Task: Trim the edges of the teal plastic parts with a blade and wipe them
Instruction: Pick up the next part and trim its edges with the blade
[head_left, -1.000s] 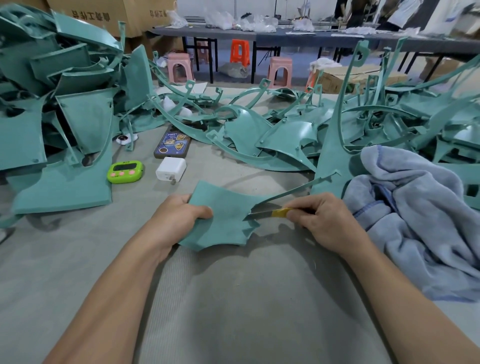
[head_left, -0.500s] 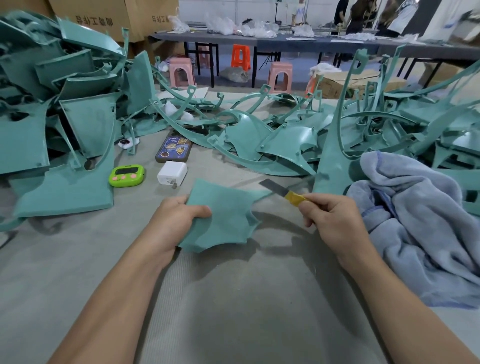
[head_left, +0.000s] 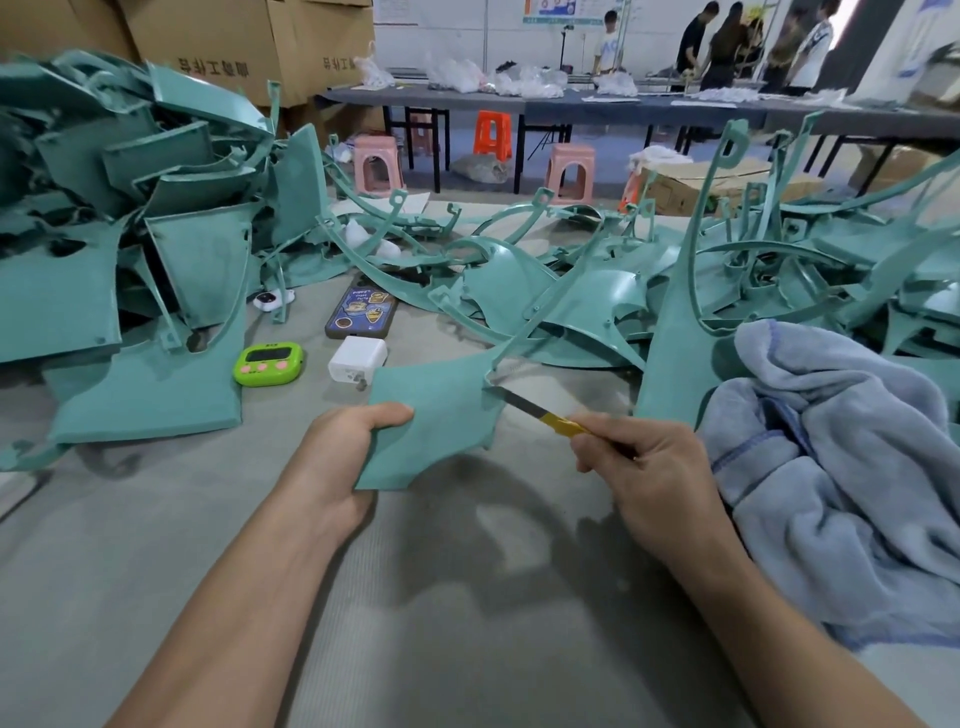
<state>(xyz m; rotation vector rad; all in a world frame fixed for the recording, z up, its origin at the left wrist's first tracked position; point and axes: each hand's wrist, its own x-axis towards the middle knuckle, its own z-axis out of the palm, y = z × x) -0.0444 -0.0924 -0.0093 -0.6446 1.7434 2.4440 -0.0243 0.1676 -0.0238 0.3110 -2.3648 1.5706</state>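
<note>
The blade in right hand rejoins part in left hand.

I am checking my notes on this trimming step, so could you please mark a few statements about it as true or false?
1. The left hand grips the teal part. True.
2. The right hand holds a yellow-handled blade at the part's right edge. True.
3. The blue towel lies left of both hands. False: it lies to their right.
4. The green timer sits on top of the phone. False: it lies on the table beside the white charger, apart from the phone.
</note>
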